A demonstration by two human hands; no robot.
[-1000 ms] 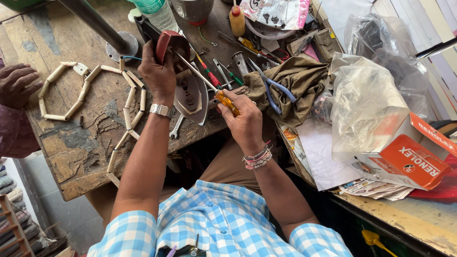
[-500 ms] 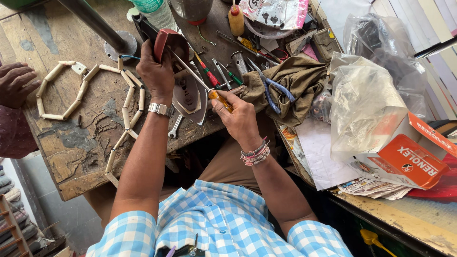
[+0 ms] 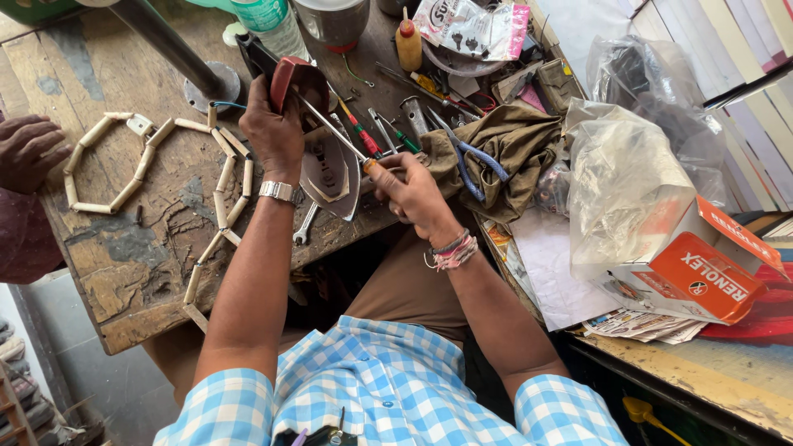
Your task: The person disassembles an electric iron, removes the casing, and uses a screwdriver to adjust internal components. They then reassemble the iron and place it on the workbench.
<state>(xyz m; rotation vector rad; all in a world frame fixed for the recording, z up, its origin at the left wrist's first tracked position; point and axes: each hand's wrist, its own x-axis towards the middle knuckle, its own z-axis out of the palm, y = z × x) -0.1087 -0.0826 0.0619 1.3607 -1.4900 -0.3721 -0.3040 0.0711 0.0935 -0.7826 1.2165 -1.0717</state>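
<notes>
A scarred wooden workbench (image 3: 124, 272) crowded with tools fills the view, seen from above the seated person's checked shirt.

The left hand (image 3: 273, 132) is clenched around the red-and-dark body of an electric iron (image 3: 291, 78), tipping it up off the bench so its underside faces the other hand. The right hand (image 3: 409, 190) is closed on the yellow handle of a screwdriver (image 3: 334, 132), whose thin shaft runs up and left to meet the iron just beside the left fingers; the steadying grip looks meant to keep the iron from turning under the tool. Below the iron, between the two wrists, a metal soleplate (image 3: 330, 169) lies flat on the bench, and a small spanner (image 3: 304, 225) rests at the bench edge near the watch.

Further out, more screwdrivers and pliers (image 3: 471, 153) lie within reach on an olive cloth (image 3: 520, 149). To the left, a chain of cream ceramic beads (image 3: 149, 153) snakes over the wood, and another person's hand (image 3: 29, 149) rests at its far end. To the right sit a plastic bag (image 3: 628, 182) and an orange box (image 3: 702, 277).
</notes>
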